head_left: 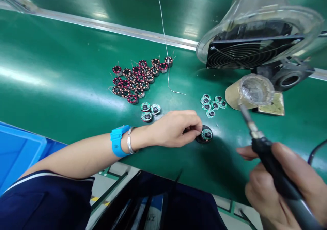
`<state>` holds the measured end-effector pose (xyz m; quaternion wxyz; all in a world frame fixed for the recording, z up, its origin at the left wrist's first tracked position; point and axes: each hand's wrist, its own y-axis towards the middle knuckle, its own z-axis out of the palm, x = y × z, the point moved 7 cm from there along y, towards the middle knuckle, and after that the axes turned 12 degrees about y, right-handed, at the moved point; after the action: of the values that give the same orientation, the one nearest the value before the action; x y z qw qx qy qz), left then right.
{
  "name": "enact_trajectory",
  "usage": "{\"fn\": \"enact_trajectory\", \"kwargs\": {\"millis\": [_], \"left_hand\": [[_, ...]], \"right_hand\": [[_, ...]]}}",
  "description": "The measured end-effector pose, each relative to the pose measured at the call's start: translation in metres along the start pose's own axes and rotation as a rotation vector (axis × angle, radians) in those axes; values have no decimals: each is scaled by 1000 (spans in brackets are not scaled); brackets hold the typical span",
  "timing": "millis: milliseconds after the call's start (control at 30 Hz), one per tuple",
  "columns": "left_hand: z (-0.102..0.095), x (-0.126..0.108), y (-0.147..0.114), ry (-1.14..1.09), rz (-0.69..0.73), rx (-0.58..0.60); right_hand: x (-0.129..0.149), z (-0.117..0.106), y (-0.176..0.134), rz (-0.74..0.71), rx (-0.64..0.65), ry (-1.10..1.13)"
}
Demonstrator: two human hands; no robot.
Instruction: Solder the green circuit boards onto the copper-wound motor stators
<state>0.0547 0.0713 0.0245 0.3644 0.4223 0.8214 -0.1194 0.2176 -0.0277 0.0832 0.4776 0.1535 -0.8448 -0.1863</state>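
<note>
My left hand (pixel 176 128) reaches in from the left, thumb and fingertips pinched at the left edge of a small round circuit board (pixel 206 134). That board sits on a dark round piece (pixel 201 140) on the bench; the exact contact is partly hidden by the fingers. In my right hand (pixel 288 185) is a soldering iron (pixel 274 167), gripped by its black handle. Its tip points up and left, overlapping the front of a beige cup (pixel 233 94) in view; whether they touch I cannot tell.
Several copper-wound motor stators (pixel 140 77) stand grouped at the back left. Boards on stators (pixel 146 116) lie nearer, loose round boards (pixel 211 113) right of centre. A thin solder wire (pixel 163 22) hangs down. At the back right are a black fan (pixel 245 54) and a clear hood (pixel 258 5).
</note>
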Motion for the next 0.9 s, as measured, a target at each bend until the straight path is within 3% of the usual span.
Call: {"fn": "enact_trajectory", "kwargs": {"millis": [167,567,900], "left_hand": [[0,0,-1,7,8,6],[1,1,-1,22,17,11],[0,0,-1,27,15,9]], "right_hand": [[8,0,-16,166,-82,15],[8,7,-19,115,8,-41],[9,7,-20,123,-20,-28]]}}
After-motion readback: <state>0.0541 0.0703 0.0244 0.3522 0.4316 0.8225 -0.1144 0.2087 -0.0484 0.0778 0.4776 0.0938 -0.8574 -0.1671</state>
